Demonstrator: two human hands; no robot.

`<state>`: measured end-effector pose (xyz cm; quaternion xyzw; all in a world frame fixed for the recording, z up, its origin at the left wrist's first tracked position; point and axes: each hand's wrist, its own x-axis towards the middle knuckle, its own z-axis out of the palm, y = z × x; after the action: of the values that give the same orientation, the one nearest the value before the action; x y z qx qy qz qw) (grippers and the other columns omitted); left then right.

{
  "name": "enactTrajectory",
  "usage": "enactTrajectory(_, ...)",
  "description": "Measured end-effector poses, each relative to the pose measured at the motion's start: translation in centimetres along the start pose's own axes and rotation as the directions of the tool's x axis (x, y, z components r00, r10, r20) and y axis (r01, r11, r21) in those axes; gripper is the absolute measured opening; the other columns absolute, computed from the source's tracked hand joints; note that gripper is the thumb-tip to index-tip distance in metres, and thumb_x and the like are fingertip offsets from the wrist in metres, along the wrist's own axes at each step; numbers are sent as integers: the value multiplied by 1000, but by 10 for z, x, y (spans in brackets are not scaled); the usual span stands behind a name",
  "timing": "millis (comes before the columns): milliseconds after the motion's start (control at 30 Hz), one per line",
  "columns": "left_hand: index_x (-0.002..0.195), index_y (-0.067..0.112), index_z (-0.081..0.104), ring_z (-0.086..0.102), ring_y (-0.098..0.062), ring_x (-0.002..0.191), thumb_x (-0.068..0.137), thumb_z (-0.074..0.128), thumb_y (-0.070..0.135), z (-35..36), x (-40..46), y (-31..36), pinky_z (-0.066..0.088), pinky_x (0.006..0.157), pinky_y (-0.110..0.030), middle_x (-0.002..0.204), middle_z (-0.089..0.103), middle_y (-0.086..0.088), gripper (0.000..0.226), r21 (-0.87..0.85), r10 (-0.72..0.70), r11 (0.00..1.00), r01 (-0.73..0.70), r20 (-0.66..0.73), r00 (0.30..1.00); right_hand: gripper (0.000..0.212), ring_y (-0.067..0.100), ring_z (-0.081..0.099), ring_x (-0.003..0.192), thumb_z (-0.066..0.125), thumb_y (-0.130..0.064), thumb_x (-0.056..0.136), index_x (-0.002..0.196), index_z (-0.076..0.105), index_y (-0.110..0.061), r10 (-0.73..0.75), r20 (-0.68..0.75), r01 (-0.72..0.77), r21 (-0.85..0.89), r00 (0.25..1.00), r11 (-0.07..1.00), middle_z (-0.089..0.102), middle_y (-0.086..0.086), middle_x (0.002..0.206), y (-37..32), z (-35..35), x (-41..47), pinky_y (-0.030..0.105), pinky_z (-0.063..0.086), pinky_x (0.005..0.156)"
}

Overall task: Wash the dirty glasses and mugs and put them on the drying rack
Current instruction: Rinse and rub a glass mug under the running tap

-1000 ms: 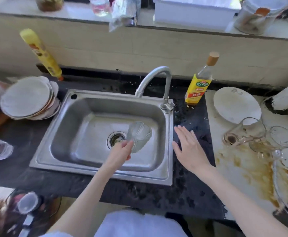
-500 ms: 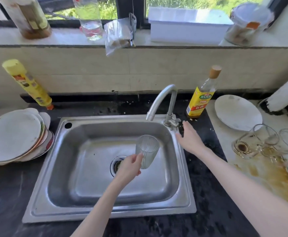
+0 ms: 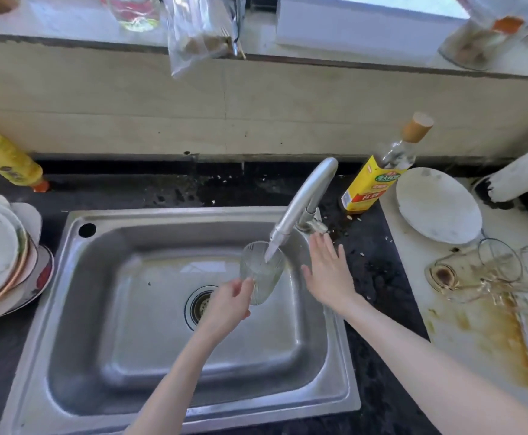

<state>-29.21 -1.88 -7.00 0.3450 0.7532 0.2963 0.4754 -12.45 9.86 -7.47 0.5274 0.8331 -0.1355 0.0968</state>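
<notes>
- L hand [image 3: 229, 304] & R hand [image 3: 328, 273]: no gloves, rings or watch seen.
- Both forearms shown bare to the frame edge at 6 o'clock; no sleeves seen.

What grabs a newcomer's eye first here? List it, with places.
Centre: the left hand holds a ribbed glass under the faucet, water running in, over the steel sink. The open right hand hovers near the tap's base. Far right: dirty glasses on a brown-stained board.
</notes>
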Motion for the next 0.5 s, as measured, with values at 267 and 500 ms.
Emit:
enactTrajectory(267, 63, 14, 40, 52, -8, 40, 93, 42, 41, -13, 4, -15, 41, 60, -29, 58, 43, -3, 40, -5, -42, 999, 42, 79, 996, 71, 20, -14, 146, 29, -42, 99, 150, -7, -7, 136, 40, -121, -263, 990, 957, -10, 6, 159, -19, 16, 6, 42, -13, 115)
enactTrajectory(500, 61, 16, 38, 57, -15, 48, 96, 41, 34, -22, -7, -6, 43, 62, -30, 56, 45, 1, 40, 46, 21, 999, -29, 158, 987, 54, 21, -7, 147, 24, -39, 102, 149, 20, -12, 34, 58, -41, 121, 998, 992, 2, 6, 160, -24, 17, -4, 38, -3, 117)
